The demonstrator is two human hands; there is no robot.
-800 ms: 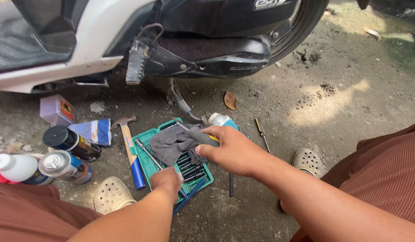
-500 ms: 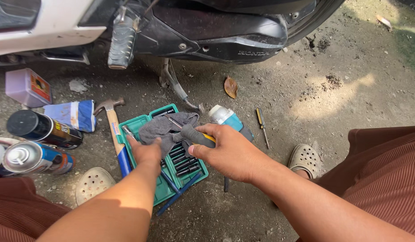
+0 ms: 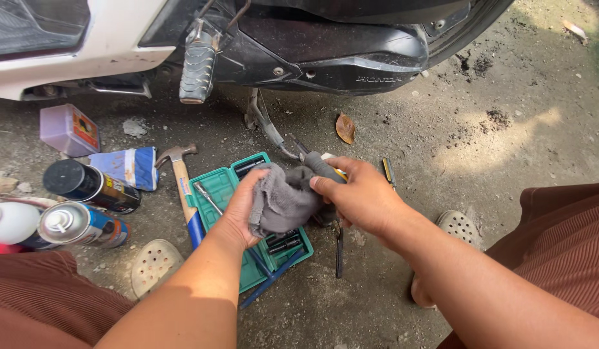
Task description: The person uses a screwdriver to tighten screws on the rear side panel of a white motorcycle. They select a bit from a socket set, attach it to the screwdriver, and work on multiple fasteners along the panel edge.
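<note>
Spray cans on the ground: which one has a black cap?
The dark spray can lying on its side beside the blue packet. The silver-topped blue can has no cap, and the white can is pale.

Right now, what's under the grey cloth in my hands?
Under the grey cloth lies the open green socket case, with dark sockets and a ratchet handle showing. The case's middle is covered.

It is bright day outside. Sun falls in patches on the ground (image 3: 506, 139) at the upper right, and it lights the arms. The scooter (image 3: 325, 45) casts a big soft shadow under it. The picture is sharp, though the corners may bend a little. The spray can (image 3: 80, 223) top shines.
</note>
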